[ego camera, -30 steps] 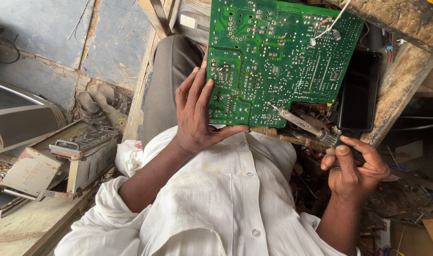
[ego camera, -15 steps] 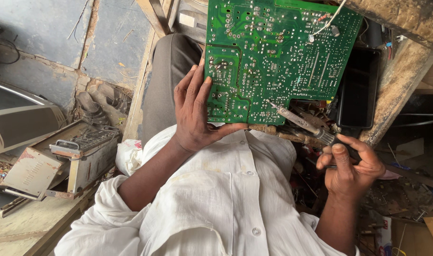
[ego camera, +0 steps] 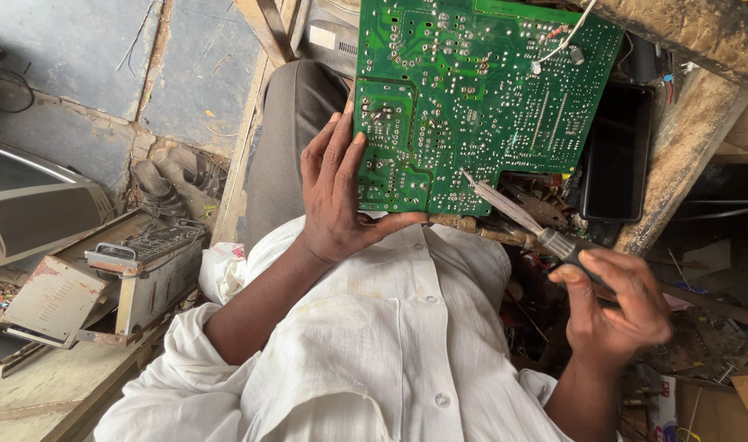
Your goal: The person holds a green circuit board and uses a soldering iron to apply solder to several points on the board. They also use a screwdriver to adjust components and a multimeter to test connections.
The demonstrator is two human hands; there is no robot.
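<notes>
Solder joints dot the bare underside of the green circuit board (ego camera: 488, 98), which stands tilted toward the camera above the person's lap and serves as the landmark for all else. At the board's lower left edge, the left hand (ego camera: 341, 196) clasps it: the fingers lie flat across the soldered face while the thumb hooks under the bottom edge. Below and to the right of the board, the right hand (ego camera: 615, 307) is clenched around the dark handle of a soldering iron (ego camera: 525, 225). The iron's metal shaft slants up and to the left, and its tip rests against the board's lower edge, near the notch cut into that side. A thin white wire (ego camera: 572, 31) curls off the board's upper right corner. Just right of the board sits a black plastic tray (ego camera: 615, 155), and beyond that a rough wooden beam (ego camera: 677, 155) slants down. Directly below the board spreads the person's white buttoned shirt (ego camera: 390, 352). Well to the left of the board, a worn metal appliance casing (ego camera: 104, 278) lies on its side, with a pair of dusty dark shoes (ego camera: 173, 176) on the blue-grey floor between the casing and the board.
</notes>
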